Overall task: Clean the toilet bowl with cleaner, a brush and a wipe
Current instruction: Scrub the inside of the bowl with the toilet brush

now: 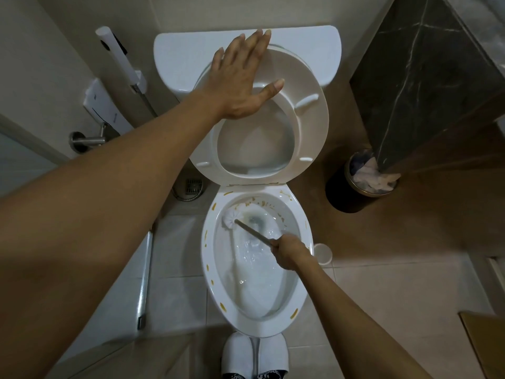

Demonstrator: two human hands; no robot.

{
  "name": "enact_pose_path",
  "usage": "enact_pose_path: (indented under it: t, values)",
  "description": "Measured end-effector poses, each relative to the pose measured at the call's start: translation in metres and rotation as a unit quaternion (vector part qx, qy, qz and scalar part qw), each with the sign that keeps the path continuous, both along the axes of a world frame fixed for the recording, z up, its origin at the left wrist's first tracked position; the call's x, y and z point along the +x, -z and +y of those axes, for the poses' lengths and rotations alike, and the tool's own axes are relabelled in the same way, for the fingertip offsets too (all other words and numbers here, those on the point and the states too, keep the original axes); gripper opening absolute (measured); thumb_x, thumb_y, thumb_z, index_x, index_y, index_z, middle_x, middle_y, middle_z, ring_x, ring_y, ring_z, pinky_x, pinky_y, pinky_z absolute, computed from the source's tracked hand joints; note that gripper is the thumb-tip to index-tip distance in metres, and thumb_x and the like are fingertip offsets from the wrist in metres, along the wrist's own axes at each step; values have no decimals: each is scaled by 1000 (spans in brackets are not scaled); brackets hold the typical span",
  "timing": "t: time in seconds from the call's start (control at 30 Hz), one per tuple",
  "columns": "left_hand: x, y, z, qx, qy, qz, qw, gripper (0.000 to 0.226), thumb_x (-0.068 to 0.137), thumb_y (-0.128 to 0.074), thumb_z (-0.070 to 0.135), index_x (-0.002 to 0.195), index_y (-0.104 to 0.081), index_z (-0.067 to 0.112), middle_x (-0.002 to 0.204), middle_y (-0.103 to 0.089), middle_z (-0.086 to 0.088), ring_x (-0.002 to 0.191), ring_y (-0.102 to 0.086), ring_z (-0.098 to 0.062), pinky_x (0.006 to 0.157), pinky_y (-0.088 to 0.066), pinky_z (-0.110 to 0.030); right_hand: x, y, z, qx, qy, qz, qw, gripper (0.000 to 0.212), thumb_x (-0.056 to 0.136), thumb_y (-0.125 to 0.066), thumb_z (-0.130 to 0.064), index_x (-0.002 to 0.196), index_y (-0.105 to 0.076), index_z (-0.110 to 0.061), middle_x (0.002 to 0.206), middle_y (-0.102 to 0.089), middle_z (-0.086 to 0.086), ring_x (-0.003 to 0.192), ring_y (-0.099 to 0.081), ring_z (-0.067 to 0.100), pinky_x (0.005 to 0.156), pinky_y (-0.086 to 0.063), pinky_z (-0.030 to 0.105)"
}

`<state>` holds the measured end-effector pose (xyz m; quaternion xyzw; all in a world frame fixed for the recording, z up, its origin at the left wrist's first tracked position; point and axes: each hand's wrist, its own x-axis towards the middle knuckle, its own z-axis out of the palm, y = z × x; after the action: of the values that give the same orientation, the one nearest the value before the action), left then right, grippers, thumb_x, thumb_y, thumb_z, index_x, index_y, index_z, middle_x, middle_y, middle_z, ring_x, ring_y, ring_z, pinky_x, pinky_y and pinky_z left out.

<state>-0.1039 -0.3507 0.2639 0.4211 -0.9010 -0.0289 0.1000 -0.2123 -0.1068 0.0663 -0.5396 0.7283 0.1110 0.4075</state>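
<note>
The toilet bowl (pixel 257 321) stands open, yellow-brown streaks dotting its rim. The raised seat (pixel 308 132) leans back toward the tank (pixel 180 58); the left hand (pixel 243 80) presses flat on it, grip wide, fingers spread. A dark bin (pixel 344 192) stands to the right. The right hand (pixel 292 254) holds the brush (pixel 232 216) by its handle, grip closed round it, white head against the bowl's inner back-left wall.
</note>
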Motion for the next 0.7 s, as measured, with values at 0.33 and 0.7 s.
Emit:
enact_pose_path:
  t: [0.33,0.7]
  values:
    - [1,1,-1,3,-1,-3,1000,83,89,-22,67,152,5,20,160,3,-4,146,2,-28,117,-3,-51,-11,14,29,-25,92,-19,995,37,100,-38,-31,129,-56,-18,105,-65,9,92,-63,27,77,-51,34]
    - [-1,3,-1,0,-5,-2,1000,81,90,-23,67,152,4,20,160,2,-4,146,2,-28,117,-3,-52,12,15,45,-61,148,-37,986,37,101,-37,-30,129,-56,-17,107,-64,10,94,-61,27,78,-50,34]
